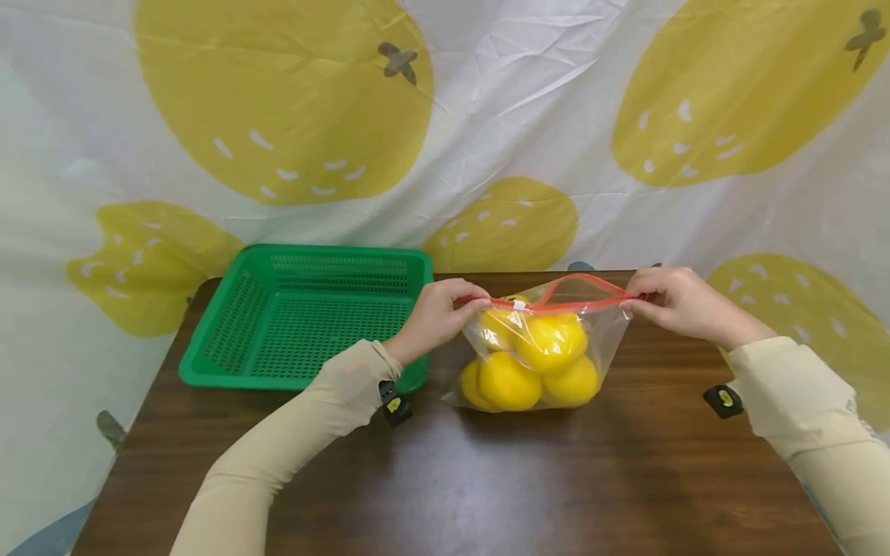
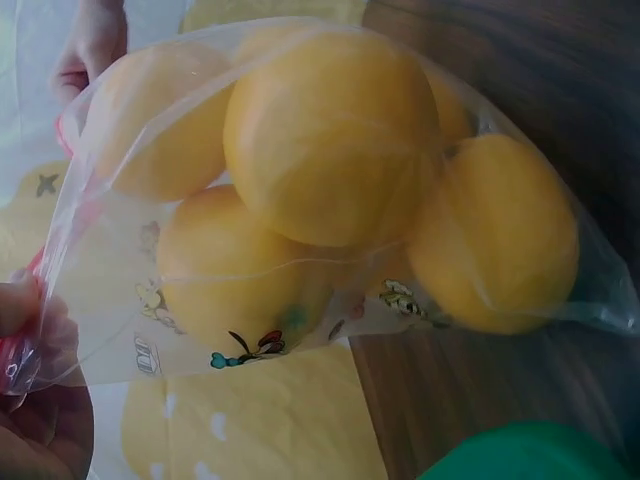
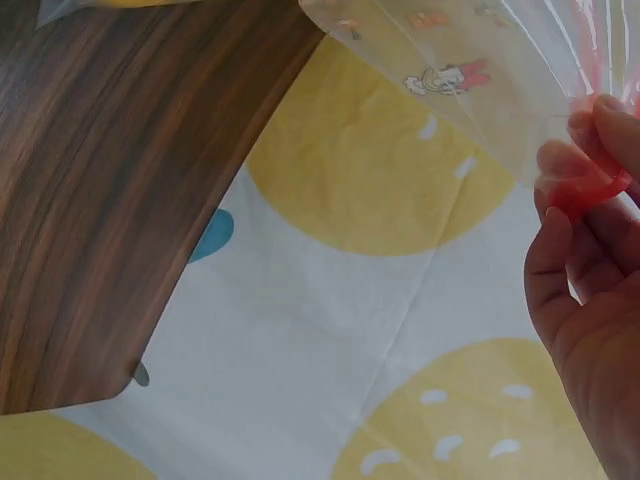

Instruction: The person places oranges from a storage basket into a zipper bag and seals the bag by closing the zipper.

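A clear slider zip bag (image 1: 603, 340) with a red zip edge holds several round yellow fruits (image 1: 511, 381). My left hand (image 1: 438, 316) pinches the left end of the red edge, close to a white slider (image 1: 519, 306). At the opposite end my right hand (image 1: 684, 305) pinches the red edge between thumb and fingers. Between the hands the mouth gapes, its back edge bowed away from the front one. Small printed figures show on the bag (image 2: 250, 348) in the left wrist view. Whether its bottom touches the table, I cannot tell.
A green plastic basket (image 1: 306, 380) with slotted walls stands left of the bag, partly behind my left hand. Both are at the far side of a dark wooden table (image 1: 487, 486). Behind hangs a white cloth (image 1: 501, 100) with large yellow fruit prints.
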A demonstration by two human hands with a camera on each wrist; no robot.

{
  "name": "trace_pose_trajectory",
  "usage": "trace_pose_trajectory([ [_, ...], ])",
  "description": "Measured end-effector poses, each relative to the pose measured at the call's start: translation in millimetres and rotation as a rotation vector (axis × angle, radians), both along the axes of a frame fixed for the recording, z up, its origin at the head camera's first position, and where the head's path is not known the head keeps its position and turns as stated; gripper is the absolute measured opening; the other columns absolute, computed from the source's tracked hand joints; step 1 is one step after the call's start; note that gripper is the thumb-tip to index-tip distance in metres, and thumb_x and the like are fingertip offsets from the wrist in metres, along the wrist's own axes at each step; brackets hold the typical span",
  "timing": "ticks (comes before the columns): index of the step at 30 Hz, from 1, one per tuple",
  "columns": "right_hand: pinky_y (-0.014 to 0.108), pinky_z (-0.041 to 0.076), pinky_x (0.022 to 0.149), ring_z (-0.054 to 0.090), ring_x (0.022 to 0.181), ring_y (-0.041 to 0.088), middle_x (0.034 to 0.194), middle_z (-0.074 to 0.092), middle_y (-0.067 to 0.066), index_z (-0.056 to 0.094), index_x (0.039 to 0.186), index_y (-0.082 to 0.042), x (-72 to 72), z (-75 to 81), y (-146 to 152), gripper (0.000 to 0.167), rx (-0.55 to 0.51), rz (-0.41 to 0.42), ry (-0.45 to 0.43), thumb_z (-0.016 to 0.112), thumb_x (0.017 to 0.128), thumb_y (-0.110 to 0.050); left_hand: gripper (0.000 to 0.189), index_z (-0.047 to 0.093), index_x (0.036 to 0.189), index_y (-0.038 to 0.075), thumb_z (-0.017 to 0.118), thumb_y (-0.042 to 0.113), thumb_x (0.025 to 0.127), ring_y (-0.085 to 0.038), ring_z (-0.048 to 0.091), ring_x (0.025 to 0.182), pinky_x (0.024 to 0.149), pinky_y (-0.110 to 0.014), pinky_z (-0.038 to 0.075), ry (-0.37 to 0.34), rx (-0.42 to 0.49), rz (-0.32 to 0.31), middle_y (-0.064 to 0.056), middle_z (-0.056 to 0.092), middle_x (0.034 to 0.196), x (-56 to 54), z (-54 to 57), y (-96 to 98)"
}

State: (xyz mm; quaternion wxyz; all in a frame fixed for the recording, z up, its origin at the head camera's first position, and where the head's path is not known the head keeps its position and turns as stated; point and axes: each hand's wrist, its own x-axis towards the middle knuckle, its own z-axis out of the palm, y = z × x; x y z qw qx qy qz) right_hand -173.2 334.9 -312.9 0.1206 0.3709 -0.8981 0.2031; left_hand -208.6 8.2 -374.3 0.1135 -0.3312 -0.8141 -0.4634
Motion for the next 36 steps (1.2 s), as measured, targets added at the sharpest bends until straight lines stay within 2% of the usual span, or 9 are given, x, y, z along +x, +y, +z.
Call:
trace_pose_trajectory([
  [11,0.018,0.04,0.056,0.042,0.063,-0.001,0.077,0.053,-0.013,0.065,0.075,-0.018,-1.4,7.3,-3,0.018,0.1,-0.015,-0.016,0.073,0.072,-0.002,0.011,0.072,0.087,0.006,0.065,0.013,0.084,-0.011,0.057,0.069,0.063,-0.019,0.045,0.025,0.013,-0.012,-0.005,0.068,0.084,-1.0,2.3,3.7],
  [18,0.024,0.047,0.067,0.054,0.077,0.007,0.093,0.059,-0.005,0.069,0.092,-0.012,-2.0,22.3,-5,0.016,0.162,-0.036,-0.087,0.072,0.077,-0.011,0.011,0.072,0.087,0.005,0.065,0.014,0.084,-0.012,0.058,0.07,0.064,-0.019,0.046,0.026,0.004,-0.008,-0.006,0.068,0.085,0.2,3.0,4.3],
  [21,0.024,0.046,0.067,0.055,0.076,0.009,0.091,0.06,-0.004,0.069,0.091,-0.011,-2.3,31.4,-13,0.016,0.146,-0.047,-0.022,0.072,0.076,-0.008,0.012,0.072,0.087,0.005,0.065,0.014,0.084,-0.012,0.059,0.07,0.064,-0.018,0.046,0.019,0.005,-0.007,-0.006,0.068,0.085,0.7,3.1,4.5],
  [24,0.023,0.047,0.06,0.056,0.069,0.008,0.083,0.063,-0.004,0.069,0.086,-0.009,-5.2,37.4,-33,0.017,0.141,-0.009,0.035,0.071,0.072,0.001,0.012,0.072,0.088,0.005,0.065,0.014,0.084,-0.012,0.058,0.07,0.063,-0.018,0.046,0.013,0.001,-0.006,-0.006,0.068,0.086,0.5,3.6,3.4],
  [26,0.023,0.046,0.056,0.054,0.062,0.007,0.077,0.064,-0.004,0.069,0.084,-0.009,-8.6,39.7,-50,0.017,0.184,0.035,-0.032,0.068,0.074,0.005,0.012,0.072,0.088,0.005,0.065,0.014,0.084,-0.012,0.058,0.07,0.063,-0.019,0.046,0.014,0.001,-0.002,-0.006,0.068,0.086,0.1,3.7,2.8],
  [28,0.023,0.049,0.058,0.057,0.064,0.006,0.08,0.066,-0.003,0.07,0.091,-0.011,-13.4,40.3,-66,0.021,0.249,0.066,-0.199,0.065,0.077,0.004,0.011,0.072,0.088,0.005,0.065,0.014,0.084,-0.012,0.059,0.071,0.064,-0.019,0.046,0.013,0.004,0.003,-0.006,0.068,0.086,0.1,4.0,2.2],
  [31,0.023,0.051,0.065,0.06,0.07,0.006,0.086,0.067,-0.002,0.07,0.097,-0.013,-21.9,39.7,-82,0.025,0.341,0.042,-0.432,0.063,0.079,0.001,0.011,0.072,0.088,0.005,0.065,0.013,0.084,-0.012,0.059,0.071,0.064,-0.019,0.046,0.005,0.005,0.008,-0.006,0.068,0.086,1.4,4.4,1.9],
  [34,0.026,0.05,0.071,0.059,0.076,0.01,0.086,0.066,-0.001,0.069,0.089,-0.01,-29.6,37.5,-87,0.017,0.396,0.002,-0.51,0.065,0.075,-0.001,0.012,0.072,0.088,0.005,0.064,0.014,0.085,-0.011,0.057,0.07,0.062,-0.019,0.045,-0.01,0.002,0.012,-0.006,0.068,0.087,3.7,4.3,2.7],
  [36,0.029,0.05,0.074,0.059,0.078,0.012,0.089,0.066,0.0,0.067,0.085,-0.008,-33.2,35.7,-86,0.011,0.403,0.011,-0.555,0.067,0.075,-0.005,0.012,0.072,0.088,0.006,0.064,0.014,0.085,-0.011,0.056,0.069,0.061,-0.019,0.045,-0.015,-0.001,0.019,-0.005,0.068,0.086,4.7,4.3,3.5],
])
